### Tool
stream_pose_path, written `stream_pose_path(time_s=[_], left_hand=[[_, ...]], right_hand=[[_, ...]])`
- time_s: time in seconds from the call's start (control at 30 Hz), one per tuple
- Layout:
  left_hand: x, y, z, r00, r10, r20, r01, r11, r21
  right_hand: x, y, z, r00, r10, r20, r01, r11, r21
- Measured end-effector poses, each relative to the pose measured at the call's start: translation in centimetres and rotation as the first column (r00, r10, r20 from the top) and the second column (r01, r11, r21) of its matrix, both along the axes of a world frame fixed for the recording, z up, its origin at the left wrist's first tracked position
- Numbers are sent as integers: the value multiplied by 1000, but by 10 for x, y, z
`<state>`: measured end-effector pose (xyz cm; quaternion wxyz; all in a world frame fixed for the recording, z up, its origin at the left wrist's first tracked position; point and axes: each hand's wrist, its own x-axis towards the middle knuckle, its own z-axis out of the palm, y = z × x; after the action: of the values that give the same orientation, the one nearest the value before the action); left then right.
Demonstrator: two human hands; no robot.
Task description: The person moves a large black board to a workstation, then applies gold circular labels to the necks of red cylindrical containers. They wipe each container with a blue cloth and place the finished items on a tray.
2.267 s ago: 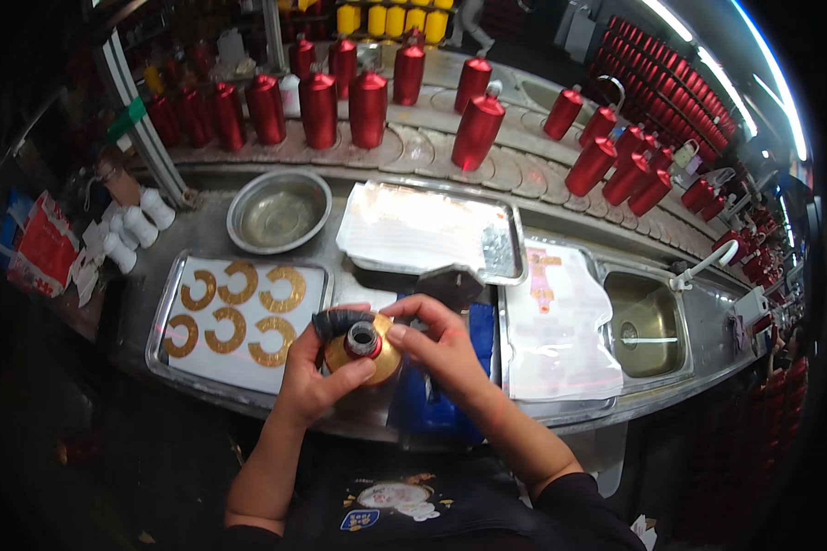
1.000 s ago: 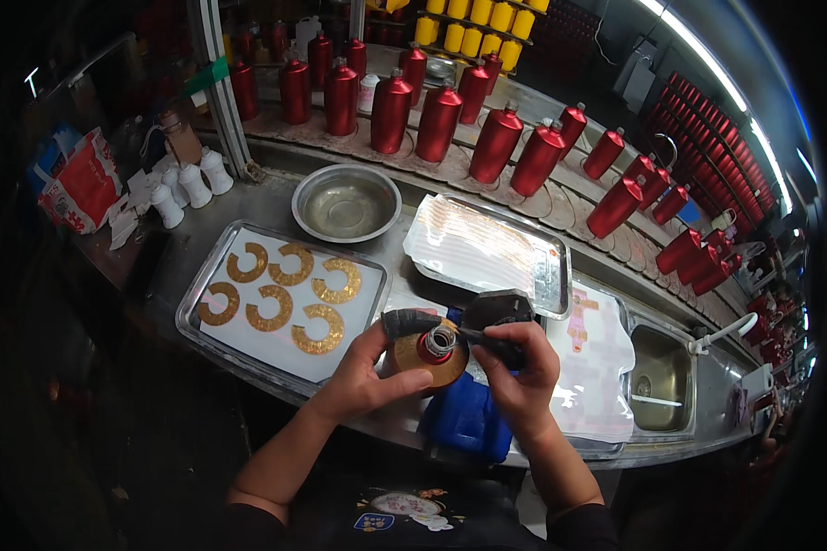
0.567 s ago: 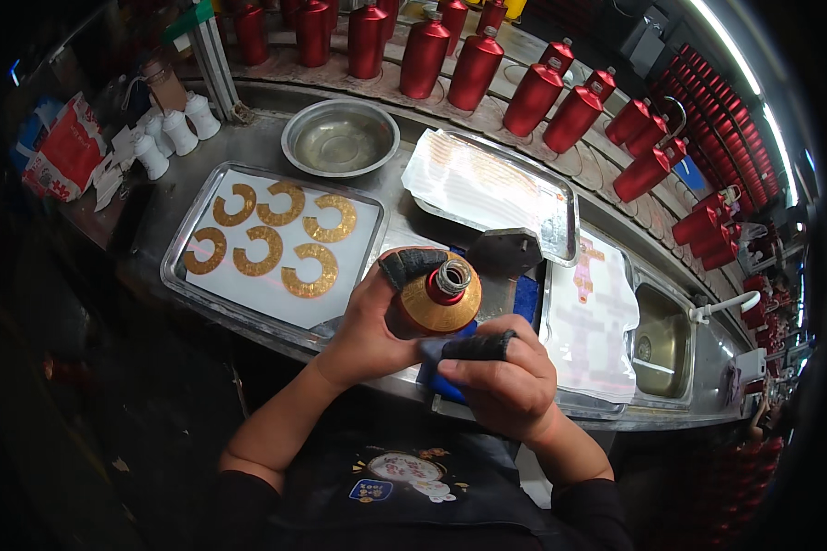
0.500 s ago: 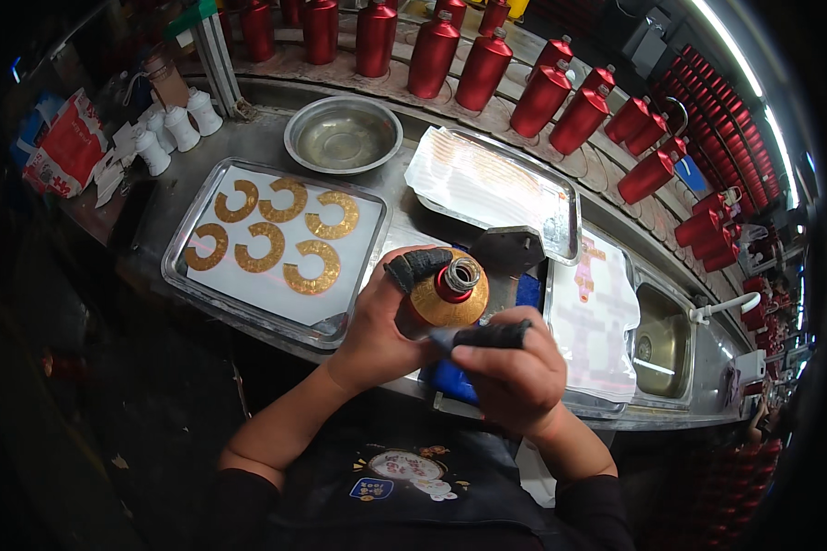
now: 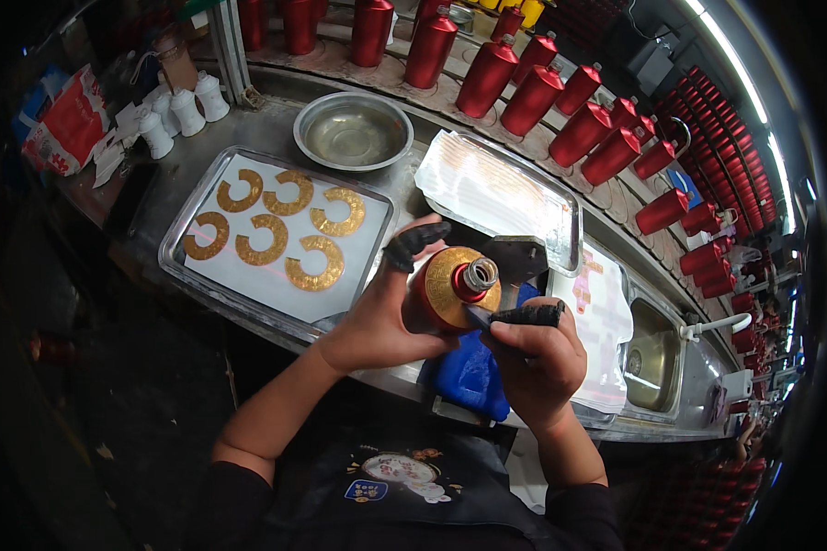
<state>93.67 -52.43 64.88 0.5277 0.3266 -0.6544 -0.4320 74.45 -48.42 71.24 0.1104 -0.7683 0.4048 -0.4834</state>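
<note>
My left hand [image 5: 381, 317] is wrapped round a red bottle [image 5: 420, 298] and keeps it tilted, its uncapped threaded neck toward the upper right. A gold C-shaped label [image 5: 446, 277] lies round the bottle's sloping shoulder. Between thumb and forefinger, my right hand [image 5: 538, 367] pinches a small flat grey tool [image 5: 477, 317], its tip at the label's lower right edge; its exact kind is unclear. Black covers wrap a finger on each hand. Left of the bottle, several more gold labels [image 5: 314, 263] lie on white backing paper in a metal tray [image 5: 167, 253].
Behind the tray stands a steel bowl [image 5: 354, 165]. A second tray [image 5: 574, 248] holds white sheets. Beside the bottle are a dark metal bracket [image 5: 522, 257] and a blue pad [image 5: 473, 376]. Red bottles [image 5: 487, 81] line a curved conveyor; a sink [image 5: 654, 354] is at right.
The bottle has turned and tilted to the right in my left hand. My right hand has shifted rightward, with the tool now against the label's edge. The view has moved slightly.
</note>
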Motion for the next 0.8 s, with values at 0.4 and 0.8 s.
stream_pose_path(time_s=[0.4, 0.8], left_hand=[[-18, 8, -10, 998, 9, 57, -11, 1000, 26], [-26, 15, -18, 933, 290, 214, -244, 945, -216]], right_hand=[[6, 1, -9, 999, 44, 18, -44, 999, 3], [5, 2, -8, 999, 31, 41, -33, 999, 41]])
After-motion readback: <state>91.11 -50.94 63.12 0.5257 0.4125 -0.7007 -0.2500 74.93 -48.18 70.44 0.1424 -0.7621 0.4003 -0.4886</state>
